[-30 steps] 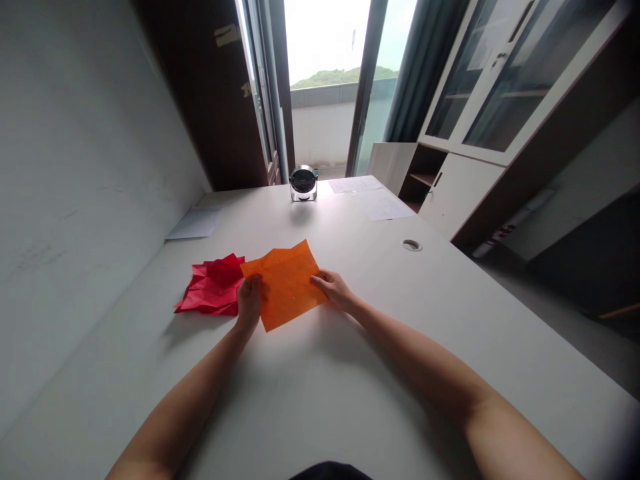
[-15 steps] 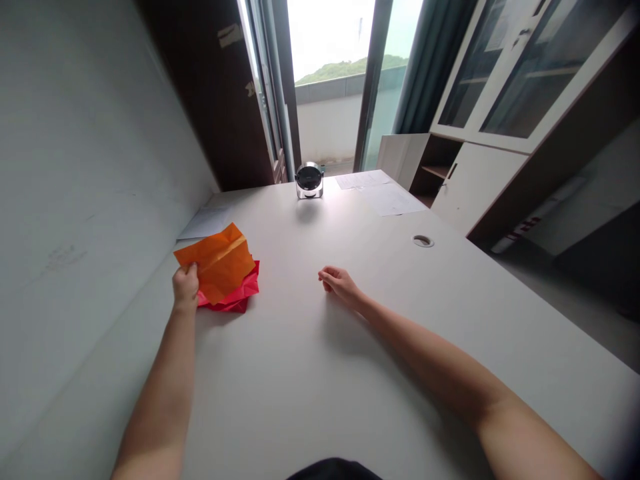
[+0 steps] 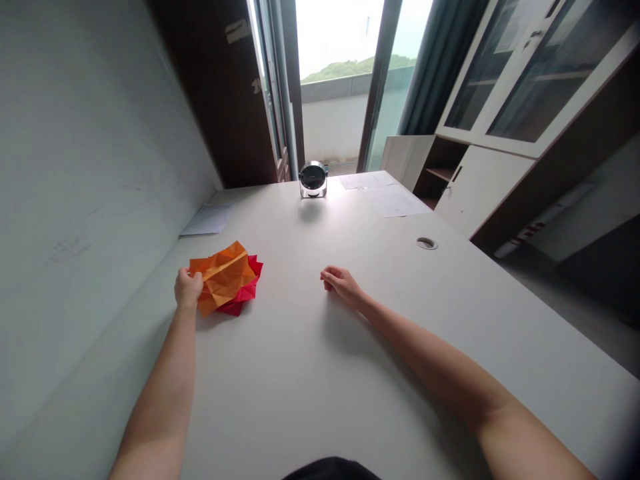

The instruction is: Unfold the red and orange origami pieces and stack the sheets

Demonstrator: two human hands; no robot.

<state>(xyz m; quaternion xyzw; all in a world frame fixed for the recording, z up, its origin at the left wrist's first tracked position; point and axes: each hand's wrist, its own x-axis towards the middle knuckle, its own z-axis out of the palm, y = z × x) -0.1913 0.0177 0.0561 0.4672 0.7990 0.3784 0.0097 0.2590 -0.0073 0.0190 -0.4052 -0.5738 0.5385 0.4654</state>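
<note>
My left hand (image 3: 189,287) pinches the left edge of a creased orange sheet of paper (image 3: 224,273) at the left side of the table. Beneath it, crumpled red paper (image 3: 247,291) sticks out along the right and lower edges. Whether the fingers also grip the red paper is hidden. My right hand (image 3: 341,285) rests near the middle of the white table (image 3: 280,373), its fingers curled together and nothing visible in them. It is well apart from the coloured paper.
A round black device on a metal stand (image 3: 313,180) stands at the far edge. White papers (image 3: 397,200) lie at the back right, another white sheet (image 3: 207,219) at the back left. A round cable hole (image 3: 427,243) is at right. A wall (image 3: 100,220) borders the left.
The orange sheet has come down lower onto the red paper and shows more creases. My left hand has shifted slightly with it. My right hand keeps its place.
</note>
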